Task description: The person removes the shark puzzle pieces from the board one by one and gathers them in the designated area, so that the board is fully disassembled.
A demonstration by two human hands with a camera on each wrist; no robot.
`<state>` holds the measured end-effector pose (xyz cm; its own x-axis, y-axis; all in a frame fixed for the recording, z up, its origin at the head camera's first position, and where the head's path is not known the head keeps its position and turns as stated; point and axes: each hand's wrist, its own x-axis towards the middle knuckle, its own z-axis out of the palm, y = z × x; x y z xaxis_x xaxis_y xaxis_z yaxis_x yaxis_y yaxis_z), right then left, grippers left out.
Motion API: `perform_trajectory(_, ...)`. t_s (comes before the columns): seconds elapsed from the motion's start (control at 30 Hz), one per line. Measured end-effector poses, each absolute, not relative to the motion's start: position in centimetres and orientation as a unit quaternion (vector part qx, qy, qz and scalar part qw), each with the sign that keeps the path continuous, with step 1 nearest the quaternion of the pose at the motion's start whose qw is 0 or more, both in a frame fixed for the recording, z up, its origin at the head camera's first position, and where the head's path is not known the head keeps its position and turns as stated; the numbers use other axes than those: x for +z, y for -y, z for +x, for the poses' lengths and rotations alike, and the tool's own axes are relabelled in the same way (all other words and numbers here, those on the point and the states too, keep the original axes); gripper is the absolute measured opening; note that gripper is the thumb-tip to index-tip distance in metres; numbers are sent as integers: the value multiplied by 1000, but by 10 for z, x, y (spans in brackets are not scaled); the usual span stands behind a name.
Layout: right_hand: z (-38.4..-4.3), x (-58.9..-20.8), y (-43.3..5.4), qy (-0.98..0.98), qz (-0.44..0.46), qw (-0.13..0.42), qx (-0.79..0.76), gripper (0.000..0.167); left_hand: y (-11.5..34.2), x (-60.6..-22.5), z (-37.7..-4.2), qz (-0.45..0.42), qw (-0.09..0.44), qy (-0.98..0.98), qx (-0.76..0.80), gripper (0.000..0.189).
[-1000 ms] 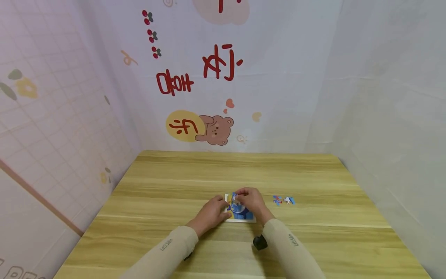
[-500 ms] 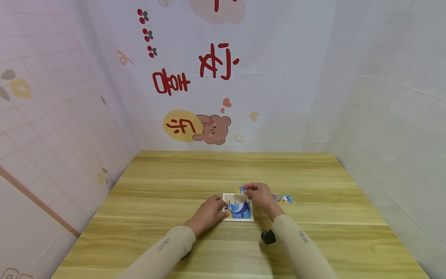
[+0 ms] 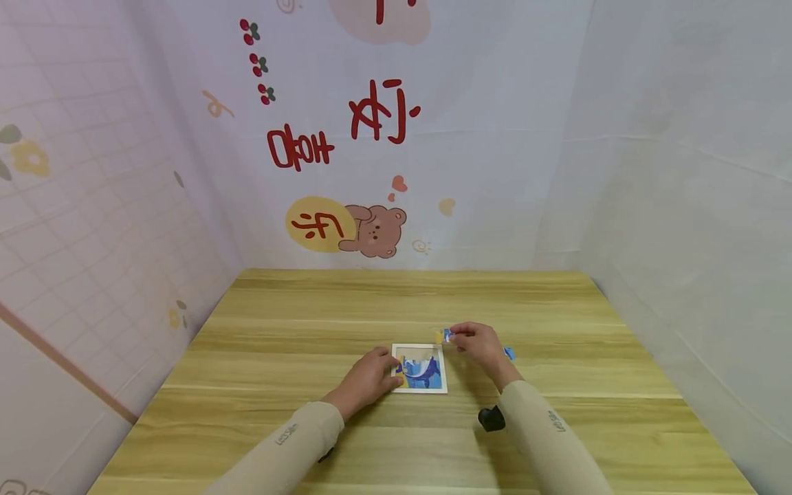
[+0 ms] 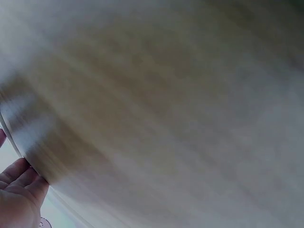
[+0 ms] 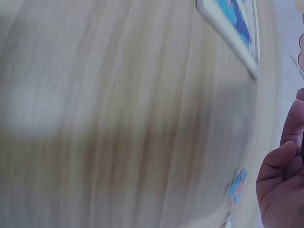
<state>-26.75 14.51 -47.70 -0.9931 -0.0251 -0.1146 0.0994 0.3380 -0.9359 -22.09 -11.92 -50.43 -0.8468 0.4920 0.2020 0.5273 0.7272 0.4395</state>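
Observation:
A white-rimmed puzzle tray (image 3: 419, 392) lies on the table with a whale picture (image 3: 423, 373) in its lower part; its upper part shows bare backing. My left hand (image 3: 365, 381) rests at the tray's left side, fingertips and thumb touching the rim. Beyond the tray's upper right corner, my right hand (image 3: 479, 344) pinches a yellow, blue and white puzzle piece (image 3: 444, 335) between thumb and fingers. Whether it is one piece or some joined ones, I cannot tell. The right wrist view shows the right hand (image 5: 282, 185) at the edge, with its fingertips partly cut off.
A loose blue puzzle piece (image 3: 509, 353) lies right of the tray, partly behind the right hand. In the right wrist view, a blue and red piece (image 5: 236, 187) lies on the wood-grain table (image 3: 297, 302). White printed cloth (image 3: 495, 137) surrounds the table.
My right hand has lifted the puzzle piece off the tray's upper part and moved it right, baring the backing there. My left hand stays at the tray's left side.

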Motion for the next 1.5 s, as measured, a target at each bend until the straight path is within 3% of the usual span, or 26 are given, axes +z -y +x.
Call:
perform_trajectory(0.4, -267, -481, -165, -811, 43, 64, -580, 19, 122, -506, -223, -271, 36, 929, -250, 35)
perform_trajectory(1.5, -258, -490, -162, -858, 57, 61, -507, 17, 119, -505, -222, -264, 15, 930, -254, 37)
